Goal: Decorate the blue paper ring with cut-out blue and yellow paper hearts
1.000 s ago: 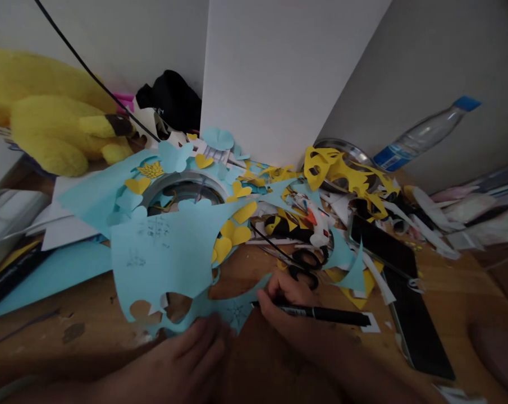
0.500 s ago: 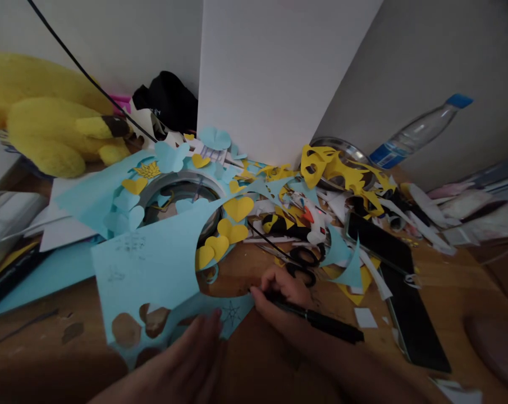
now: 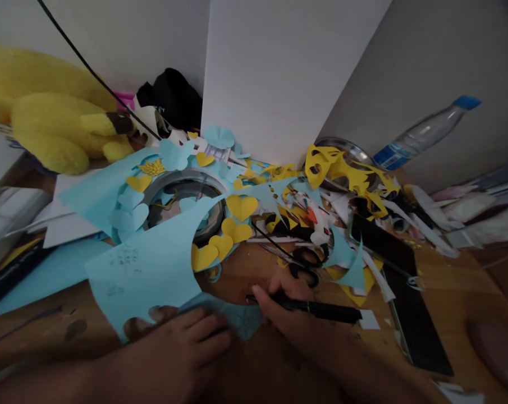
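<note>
A light blue paper sheet with cut-out holes lies on the wooden table. My left hand lies flat on its near edge, fingers stretched out, pressing it down. My right hand is closed round a black marker pen, whose tip rests at the sheet's right corner. Black scissors lie just beyond my right hand. Yellow paper hearts sit beside the sheet's curved cut edge.
A round tape roll sits under blue and yellow scraps. Behind are a white board, a yellow plush toy, a metal bowl with yellow offcuts and a tilted water bottle. A dark phone lies right.
The blue sheet has slid and turned leftward under my left hand, which now covers more of its near edge. My right hand with the pen stays at the sheet's right corner.
</note>
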Motion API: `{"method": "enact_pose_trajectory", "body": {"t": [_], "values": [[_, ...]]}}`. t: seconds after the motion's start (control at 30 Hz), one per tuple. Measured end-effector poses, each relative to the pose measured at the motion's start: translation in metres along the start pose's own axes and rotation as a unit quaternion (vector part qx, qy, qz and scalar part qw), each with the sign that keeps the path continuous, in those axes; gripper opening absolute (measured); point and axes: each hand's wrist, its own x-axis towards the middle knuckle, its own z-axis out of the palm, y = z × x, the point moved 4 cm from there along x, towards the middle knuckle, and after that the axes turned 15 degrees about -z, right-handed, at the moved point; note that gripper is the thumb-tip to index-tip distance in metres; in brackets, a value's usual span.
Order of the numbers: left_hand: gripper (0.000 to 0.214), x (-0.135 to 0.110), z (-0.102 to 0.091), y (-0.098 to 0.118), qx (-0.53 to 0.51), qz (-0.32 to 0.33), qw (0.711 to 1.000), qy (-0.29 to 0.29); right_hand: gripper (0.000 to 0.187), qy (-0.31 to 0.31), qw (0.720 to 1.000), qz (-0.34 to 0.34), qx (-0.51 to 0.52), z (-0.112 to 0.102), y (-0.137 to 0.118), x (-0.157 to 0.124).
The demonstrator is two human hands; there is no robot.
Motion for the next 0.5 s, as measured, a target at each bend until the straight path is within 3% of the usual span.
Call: {"method": "enact_pose_trajectory", "body": {"t": [0.1, 0.3, 0.5], "values": [[0.046, -0.001, 0.004, -0.001, -0.006, 0.023, 0.999, -0.021, 0.028, 0.006, 1.0, -0.008, 0.007, 0.0, 0.001, 0.0], [0.045, -0.001, -0.005, 0.0, 0.013, 0.02, 1.0, 0.004, 0.025, 0.005, 1.0, 0.019, 0.013, -0.001, 0.007, -0.001], [0.039, -0.004, 0.005, -0.002, 0.017, 0.002, 1.0, 0.013, 0.027, -0.035, 0.998, -0.053, -0.025, -0.003, -0.01, 0.004]]}}
